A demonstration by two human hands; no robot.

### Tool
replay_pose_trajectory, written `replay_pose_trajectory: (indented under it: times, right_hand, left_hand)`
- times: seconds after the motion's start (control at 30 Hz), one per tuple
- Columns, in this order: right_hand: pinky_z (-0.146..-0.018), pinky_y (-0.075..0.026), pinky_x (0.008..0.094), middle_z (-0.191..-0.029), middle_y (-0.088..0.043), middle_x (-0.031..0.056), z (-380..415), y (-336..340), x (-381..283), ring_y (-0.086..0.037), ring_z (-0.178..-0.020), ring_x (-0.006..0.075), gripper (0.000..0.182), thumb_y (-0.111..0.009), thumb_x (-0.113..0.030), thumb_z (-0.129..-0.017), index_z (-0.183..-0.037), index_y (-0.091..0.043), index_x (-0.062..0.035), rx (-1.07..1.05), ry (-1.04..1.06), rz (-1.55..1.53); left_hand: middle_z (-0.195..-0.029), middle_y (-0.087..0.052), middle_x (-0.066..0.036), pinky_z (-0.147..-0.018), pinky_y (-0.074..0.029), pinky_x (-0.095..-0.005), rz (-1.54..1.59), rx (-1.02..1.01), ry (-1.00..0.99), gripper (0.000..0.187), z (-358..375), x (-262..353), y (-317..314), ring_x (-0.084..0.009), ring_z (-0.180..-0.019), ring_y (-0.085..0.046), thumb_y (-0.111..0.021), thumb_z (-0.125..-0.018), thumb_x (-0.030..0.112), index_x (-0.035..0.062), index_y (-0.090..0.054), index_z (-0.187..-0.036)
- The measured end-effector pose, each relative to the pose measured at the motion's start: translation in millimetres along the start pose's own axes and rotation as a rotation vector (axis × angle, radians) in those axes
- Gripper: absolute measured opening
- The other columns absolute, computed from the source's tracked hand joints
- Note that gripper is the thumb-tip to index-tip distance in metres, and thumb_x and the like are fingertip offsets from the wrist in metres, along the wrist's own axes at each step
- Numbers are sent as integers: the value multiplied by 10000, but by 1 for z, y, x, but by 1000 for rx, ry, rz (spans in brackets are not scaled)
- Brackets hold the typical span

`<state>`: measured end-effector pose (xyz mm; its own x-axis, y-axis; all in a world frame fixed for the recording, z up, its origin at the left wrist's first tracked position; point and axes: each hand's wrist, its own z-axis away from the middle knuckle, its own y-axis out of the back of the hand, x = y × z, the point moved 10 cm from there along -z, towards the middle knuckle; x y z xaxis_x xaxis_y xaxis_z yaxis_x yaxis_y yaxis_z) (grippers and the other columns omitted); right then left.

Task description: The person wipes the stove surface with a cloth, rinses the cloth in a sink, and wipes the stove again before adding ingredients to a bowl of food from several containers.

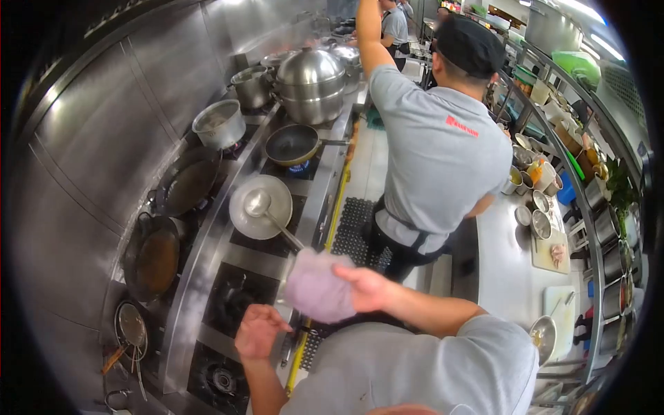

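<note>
My right hand (364,285) grips a pale pinkish cloth (319,287), with the thumb lying over its edge. A ladle (258,203) rests bowl-down-range in a shallow light-coloured pan (242,220) over the stove, and its handle runs up to the cloth, which hides the end. My left hand (259,332) hovers above the front burners with fingers loosely bent and nothing visible in them. Between my hands and the pan lies a dark gas burner (235,296).
Further along the stove are a black frying pan (292,145), a large lidded steamer pot (310,86) and an open pot (219,124). Dark woks (153,259) line the back. A co-worker (443,152) stands close ahead, one arm raised. A steel counter (498,256) runs along the right.
</note>
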<state>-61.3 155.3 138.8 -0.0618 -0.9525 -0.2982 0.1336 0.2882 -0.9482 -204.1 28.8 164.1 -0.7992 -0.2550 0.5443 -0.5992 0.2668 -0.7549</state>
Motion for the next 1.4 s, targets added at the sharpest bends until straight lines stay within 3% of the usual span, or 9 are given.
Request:
replay_pose_trajectory:
  times: [0.07, 0.2, 0.37, 0.6, 0.8, 1.03, 1.17, 1.27, 1.4]
  right_hand:
    - [-1237, -345, 550, -1600, -491, 147, 20, 13, -16, -471, -1480, 336, 741, -643, -489, -1018, -1596, -405, -89, 47, 38, 11]
    - [-1192, -421, 512, -1531, -570, 123, 27, 45, -19, -559, -1402, 302, 644, -654, -428, -1034, -1558, -466, -104, 154, 68, 35]
    - [-1154, -472, 494, -1509, -588, 114, -14, 47, 14, -590, -1362, 288, 582, -617, -381, -1071, -1548, -475, -78, 229, -43, 169]
    - [-1172, -454, 524, -1529, -565, 123, 0, 41, -23, -584, -1369, 302, 623, -649, -383, -1053, -1548, -462, -55, 202, 86, 206]
    - [-1207, -410, 519, -1542, -561, 126, 1, 86, 35, -554, -1405, 297, 674, -684, -404, -1019, -1567, -461, -79, -43, 18, -165]
    - [-1095, -532, 467, -1399, -662, 99, -21, 77, -9, -662, -1258, 247, 595, -722, -411, -1002, -1476, -542, -102, 285, 58, 242]
    - [-1199, -420, 489, -1521, -572, 161, -15, 47, -63, -569, -1391, 301, 795, -706, -512, -979, -1556, -445, -32, -15, 117, 121]
    - [-1239, -357, 513, -1589, -512, 137, -23, 84, -99, -508, -1448, 328, 841, -684, -556, -969, -1603, -402, -82, 201, 182, 127]
    - [-1205, -389, 562, -1559, -537, 160, -37, 139, -139, -524, -1419, 377, 761, -574, -584, -1026, -1577, -434, -79, 397, 185, 71]
  left_hand:
    - [-1230, -646, -218, -969, -553, -519, -292, 423, 99, 542, 39, -7, 60, -385, -1088, -689, -613, -1042, 439, -12, -549, -1337]
    - [-1267, -651, -186, -990, -545, -519, -401, 598, 400, 548, 56, -57, 97, -341, -1147, -674, -544, -1086, 455, 11, -519, -1406]
    - [-1482, -581, -159, -1132, -457, -464, -300, 549, 338, 499, -10, -102, 99, -288, -1325, -592, -603, -1079, 274, 16, -505, -1494]
    - [-1300, -699, -133, -1069, -505, -399, -562, 399, 226, 344, -73, -54, 79, -228, -1171, -673, -602, -1051, 105, -30, -611, -1368]
    - [-1245, -709, -104, -986, -523, -334, -515, 407, 374, 347, -67, -88, 89, -164, -1084, -674, -635, -1043, 148, -39, -620, -1335]
    - [-954, -641, -93, -603, -596, -308, -756, 757, 525, 269, 6, -59, 143, -187, -742, -685, -642, -1045, 223, 6, -602, -1199]
    - [-962, -642, -87, -599, -584, -303, -766, 840, 632, 267, 48, -52, 163, -160, -730, -671, -655, -1045, 261, 6, -634, -1121]
    - [-765, -627, -13, -521, -478, -286, -878, 719, 661, 245, 57, -69, 183, -112, -615, -595, -679, -1044, 257, 22, -644, -1105]
    - [-891, -664, -22, -620, -515, -287, -920, 765, 755, 307, 72, -98, 191, -102, -735, -616, -704, -1026, 295, 20, -657, -1153]
